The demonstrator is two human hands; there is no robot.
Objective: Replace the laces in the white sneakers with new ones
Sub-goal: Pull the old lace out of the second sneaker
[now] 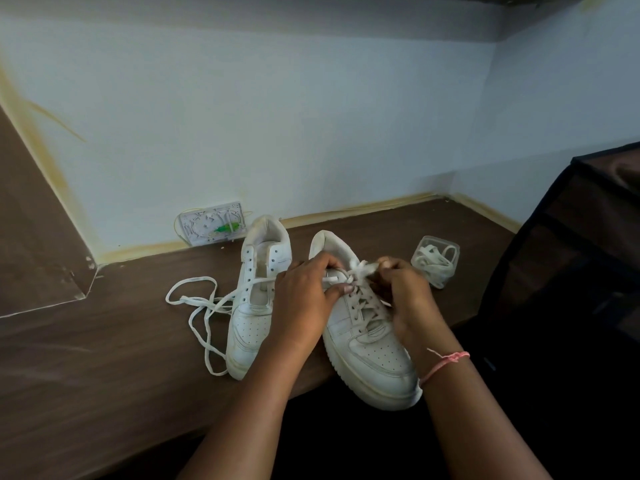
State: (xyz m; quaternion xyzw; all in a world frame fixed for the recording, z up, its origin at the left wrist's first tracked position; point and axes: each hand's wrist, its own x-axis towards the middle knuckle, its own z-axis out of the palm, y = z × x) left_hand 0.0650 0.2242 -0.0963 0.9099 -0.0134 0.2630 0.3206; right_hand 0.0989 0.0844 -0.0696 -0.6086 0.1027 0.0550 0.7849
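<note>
On the brown table, right at its near edge, you have both hands on the right sneaker. Its toe points back at you and hangs past the edge, and its heel points at the wall, so its long axis runs away from you and the top eyelets sit at the far end of the lacing, directly under your fingers. Your left hand lies over the shoe's left flank with the fingers curled at the top eyelets and a loop of lace, its grip clamped there. Your right hand pinches the bunched lace ends just above the tongue. Both hands are equally near; the work lies between them.

This shoe looks fully laced, with neat crossings from toe to collar, so I judge that you are at the knot.

The left sneaker stands just beside it, parallel, its eyelets bare apart from one lace that passes over it and trails in loose loops across the table to its left. To the right, well apart from the shoes, a clear plastic box holds more white laces. Whether the lace in your hands is old or new I cannot tell.
</note>
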